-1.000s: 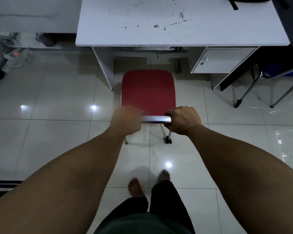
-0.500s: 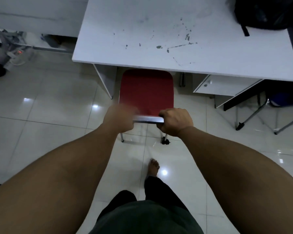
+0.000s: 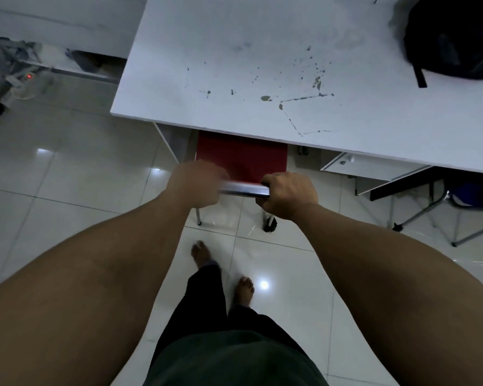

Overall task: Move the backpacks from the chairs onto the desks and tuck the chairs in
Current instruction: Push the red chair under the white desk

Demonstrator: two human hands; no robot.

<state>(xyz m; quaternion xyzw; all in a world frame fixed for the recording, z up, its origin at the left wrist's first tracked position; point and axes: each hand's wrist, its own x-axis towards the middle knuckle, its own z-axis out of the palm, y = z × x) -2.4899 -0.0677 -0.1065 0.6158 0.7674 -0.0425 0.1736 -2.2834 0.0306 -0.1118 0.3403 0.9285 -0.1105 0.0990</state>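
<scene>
Both hands grip the chair (image 3: 241, 158) rail: right hand (image 3: 289, 195) clenched, left hand (image 3: 195, 183) blurred. Its seat sits half under the desk (image 3: 262, 65). A backpack (image 3: 452, 40) rests there.

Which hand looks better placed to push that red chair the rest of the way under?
Right hand: it visibly wraps the chair's metal bar. Left hand is blurred, grip unclear.

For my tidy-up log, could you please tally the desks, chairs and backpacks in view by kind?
Desks: 1, the white desk
Chairs: 2, the red chair and a blue chair, partly hidden
Backpacks: 1, the black backpack
Total: 4
</scene>
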